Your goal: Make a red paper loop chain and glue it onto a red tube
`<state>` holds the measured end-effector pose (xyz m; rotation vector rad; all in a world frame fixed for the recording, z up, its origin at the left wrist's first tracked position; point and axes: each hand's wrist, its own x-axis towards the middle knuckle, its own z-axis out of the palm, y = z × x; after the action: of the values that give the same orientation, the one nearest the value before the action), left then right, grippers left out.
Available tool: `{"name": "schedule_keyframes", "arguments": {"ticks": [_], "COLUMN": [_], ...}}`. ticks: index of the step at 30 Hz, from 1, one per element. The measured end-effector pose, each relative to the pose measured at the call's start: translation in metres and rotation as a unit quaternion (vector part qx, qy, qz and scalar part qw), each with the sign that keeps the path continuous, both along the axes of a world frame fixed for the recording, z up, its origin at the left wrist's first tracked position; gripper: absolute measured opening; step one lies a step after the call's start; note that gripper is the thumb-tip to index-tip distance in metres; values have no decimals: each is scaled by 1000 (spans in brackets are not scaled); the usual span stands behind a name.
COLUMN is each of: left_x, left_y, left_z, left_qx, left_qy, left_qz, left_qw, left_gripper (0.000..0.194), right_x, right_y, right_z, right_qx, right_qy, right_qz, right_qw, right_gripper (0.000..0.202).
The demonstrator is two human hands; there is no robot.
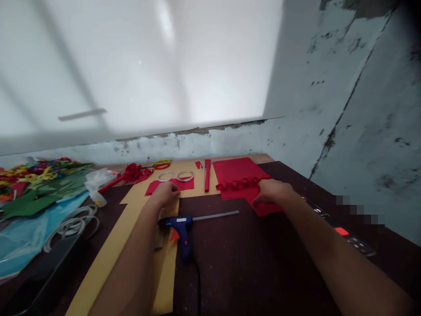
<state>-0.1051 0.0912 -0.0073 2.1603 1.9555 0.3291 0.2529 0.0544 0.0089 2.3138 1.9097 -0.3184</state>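
My left hand (166, 194) is by the near edge of a small red sheet (187, 184), its fingers curled together; what they hold, if anything, is hidden. Two silver rings (185, 176) sit on that sheet. Over a larger red sheet (233, 166) is my right hand (274, 193), thumb and fingers apart, beside the end of a curled red strip (237, 183). Its fingertips are partly hidden, and I cannot tell if they touch the strip. Between my forearms lies a blue hot glue gun (182, 230) with a glue stick (215, 215) sticking out to the right.
Yellow-handled scissors (162, 164), a red flower on a stem (133, 173) and a red roll (207, 175) lie farther back. Left are colourful cut pieces (42, 175), a coiled cable (72, 224) and a black box (52, 272). A power strip (342, 232) lies right. A wall stands behind.
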Motion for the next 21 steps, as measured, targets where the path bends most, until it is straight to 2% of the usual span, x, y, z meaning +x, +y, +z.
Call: {"name": "schedule_keyframes", "arguments": {"ticks": [6,9,11,16,21], "left_x": [3,3,2,1,12], "left_y": [-14,-18,-17,-10,-5], "left_z": [22,28,27,13,5], "left_qx": [38,47,49,11,-10], "left_qy": [-40,-47,-29,27,88], "left_qz": [-10,-12,3,22,51], "left_qw": [998,998,998,999,995], "left_gripper": [33,41,40,19,19], "right_x": [2,2,2,1,1], "right_y": [2,2,2,1,1], "right_z": [-3,-3,-2,0,0], "right_qx": [12,6,0,-2,-3], "right_qy": [7,3,0,2,4], "right_qz": [2,2,3,2,4], "right_qw": [1000,1000,1000,1000,1000], "right_gripper": [53,54,55,54,53]}}
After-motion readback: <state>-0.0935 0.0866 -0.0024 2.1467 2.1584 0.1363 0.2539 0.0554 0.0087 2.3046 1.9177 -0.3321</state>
